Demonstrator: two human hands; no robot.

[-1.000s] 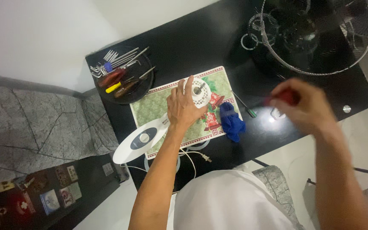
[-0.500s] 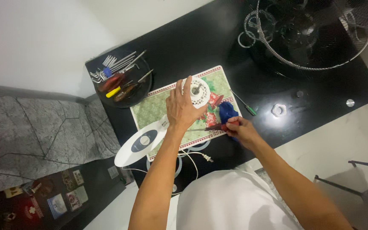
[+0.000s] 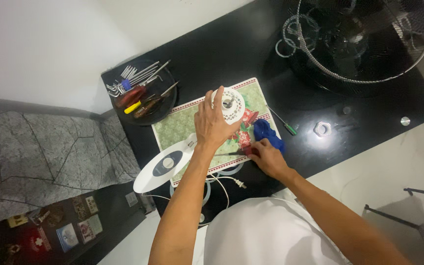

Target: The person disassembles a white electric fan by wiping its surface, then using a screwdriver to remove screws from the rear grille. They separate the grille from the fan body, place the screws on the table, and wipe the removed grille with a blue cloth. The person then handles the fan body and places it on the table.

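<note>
Head view, single entry. Black glossy table (image 3: 222, 54) set against a white wall, pale floor below, a grey patterned cushion (image 3: 40, 157) at left.

1. Placemat (image 3: 182, 125), green with a floral print and red border, lying on the table in front of the person.
2. White fan motor housing (image 3: 229, 104), round and vented, on the placemat; its white stand base (image 3: 160, 167) with a dark oval panel juts off the table's near edge. A white cord with plug (image 3: 239, 184) trails beside it.
3. Left hand (image 3: 212, 125), fingers curled over the near side of the housing, gripping it from above.
4. Right hand (image 3: 268, 157), closed about the red handle of a screwdriver (image 3: 234, 153); the thin shaft lies nearly flat, pointing left to the base of the housing under the left wrist.
5. Blue cloth (image 3: 266, 132), crumpled, on the placemat's right edge, just beside the right hand.
6. Green-handled screwdriver (image 3: 283, 121), lying on the bare table right of the placemat.
7. White plastic nut (image 3: 322, 128), further right, well apart from both hands.
8. Round black tray (image 3: 143, 91) at the table's far left corner, holding hex keys and red and yellow handled tools.
9. Wire fan guard (image 3: 364, 44), large, domed, at the table's far right.
</note>
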